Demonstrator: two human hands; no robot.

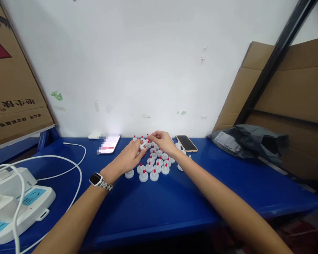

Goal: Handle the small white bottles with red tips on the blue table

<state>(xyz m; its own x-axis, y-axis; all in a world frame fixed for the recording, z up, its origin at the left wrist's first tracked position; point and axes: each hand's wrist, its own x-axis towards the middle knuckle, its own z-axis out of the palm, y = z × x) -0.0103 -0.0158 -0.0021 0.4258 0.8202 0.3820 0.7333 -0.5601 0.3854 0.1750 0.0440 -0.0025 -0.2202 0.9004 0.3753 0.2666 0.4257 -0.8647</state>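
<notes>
Several small white caps with red tips (154,165) stand in rows on the blue table (175,201). My left hand (128,158), with a wristwatch (96,179) on its wrist, pinches a small white piece at the left edge of the group. My right hand (163,141) hovers over the far rows with its fingers pinched on a red-tipped cap, close to the left fingertips. The caps under both hands are hidden.
A lit phone (110,144) lies to the left of the caps, a dark phone (186,143) to the right. A white power strip (18,203) with cables sits at the near left. A grey plastic bag (247,141) lies at the right, and cardboard (10,81) leans at both sides.
</notes>
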